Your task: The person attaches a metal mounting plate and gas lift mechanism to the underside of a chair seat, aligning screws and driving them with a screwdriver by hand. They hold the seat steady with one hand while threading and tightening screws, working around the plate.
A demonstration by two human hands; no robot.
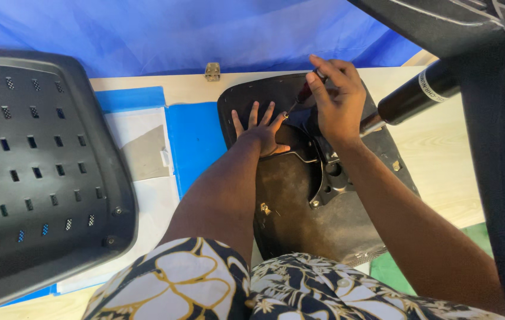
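With the metal mounting bracket [329, 172] seated on the upturned chair seat [300, 201], the left hand [261, 130] presses flat, fingers spread, while the right hand [338, 101] grips a screwdriver [303, 98], apparently mid-fastening.

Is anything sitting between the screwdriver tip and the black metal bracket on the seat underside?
Nothing visible. The right hand holds the screwdriver with its tip down at the bracket. The left hand lies flat on the seat underside, just left of the tip, not across it.
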